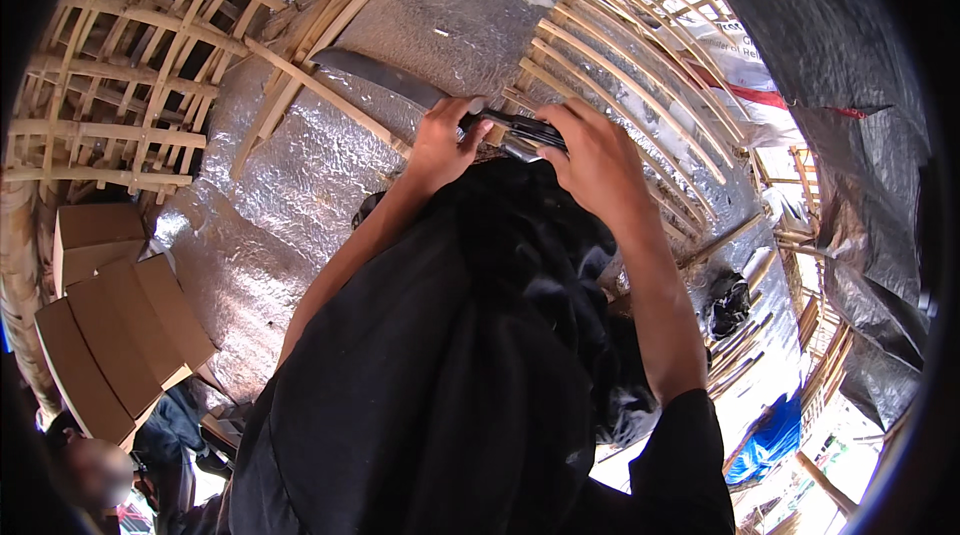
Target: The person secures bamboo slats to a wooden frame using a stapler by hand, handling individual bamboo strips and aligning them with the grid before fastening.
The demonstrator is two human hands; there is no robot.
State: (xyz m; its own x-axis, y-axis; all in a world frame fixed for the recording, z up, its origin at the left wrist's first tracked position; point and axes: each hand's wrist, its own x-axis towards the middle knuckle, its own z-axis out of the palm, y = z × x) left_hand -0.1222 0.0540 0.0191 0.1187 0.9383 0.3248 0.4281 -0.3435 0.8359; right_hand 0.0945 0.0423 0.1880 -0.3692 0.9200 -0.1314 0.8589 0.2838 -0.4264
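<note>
A long curved machete blade (375, 77) points to the far left, and its near end runs into my left hand (443, 147). That hand is closed around the machete's handle end, with the thumb against it. My right hand (592, 157) grips a black two-handled tool that looks like pliers (530, 125). The pliers' narrow end meets the handle end of the machete beside my left thumb. Whether it clamps there I cannot tell. My black clothing (430, 355) covers my lap just below both hands.
Split bamboo strips (630, 75) lie in rows to the right on a silvery sheet (290, 215). More long strips (345, 5) lean at the far left beside a woven bamboo lattice (130, 65). Cardboard boxes (125, 335) stand at left, near another person (165, 450).
</note>
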